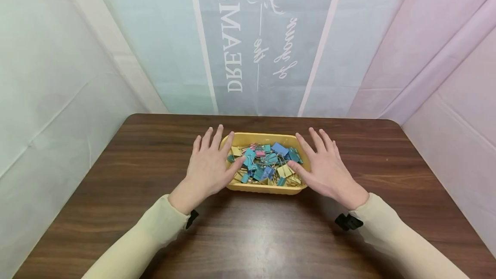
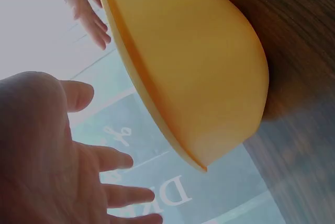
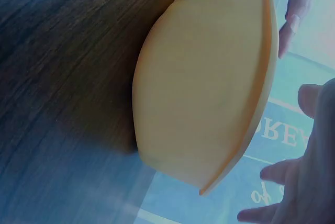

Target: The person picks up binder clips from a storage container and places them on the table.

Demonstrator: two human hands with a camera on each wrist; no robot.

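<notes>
A yellow plastic basin sits on the table, filled with binder clips in blue, teal, yellow and pink. My left hand hovers at the basin's left end, fingers spread and straight, thumb over the rim. At the right end my right hand mirrors it, its fingers spread too. Both wrist views show the basin's outer wall with a gap between it and the palm. Neither hand holds anything. The clips are hidden from the wrist views by the basin's wall.
The dark wood-grain table has rounded far corners. Behind it hangs a printed cloth with mirrored white lettering, and pale cloth walls flank both sides. A black strap piece shows at the right wrist.
</notes>
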